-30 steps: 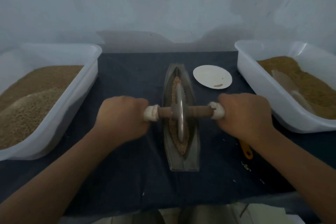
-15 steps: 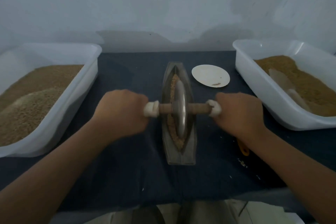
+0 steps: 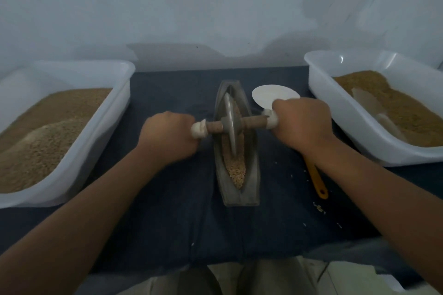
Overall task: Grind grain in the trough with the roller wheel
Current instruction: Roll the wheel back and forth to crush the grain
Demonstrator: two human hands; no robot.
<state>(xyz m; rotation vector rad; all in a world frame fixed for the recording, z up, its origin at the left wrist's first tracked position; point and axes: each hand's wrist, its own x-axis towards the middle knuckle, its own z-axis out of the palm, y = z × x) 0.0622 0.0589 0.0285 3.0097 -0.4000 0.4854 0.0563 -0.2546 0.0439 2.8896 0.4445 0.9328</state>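
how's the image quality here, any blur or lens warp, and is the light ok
Head view: dim, flat, bluish light; left hand smeared by motion, right hand slightly soft; roller wheel and grain in the trough readable; wide-angle lens bows the left tub and right tub.

Between your fingers [image 3: 185, 127] the roller wheel [image 3: 230, 124] shows a dull grey metal disc on a rough brown wooden axle [image 3: 255, 122]. The trough [image 3: 251, 175] looks matt grey metal, its grain [image 3: 236, 172] coarse. Beneath your fingers lies matt dark cloth [image 3: 167, 211]; outward of them, the left tub [image 3: 115, 112] and right tub [image 3: 335, 112] are glossy white plastic.
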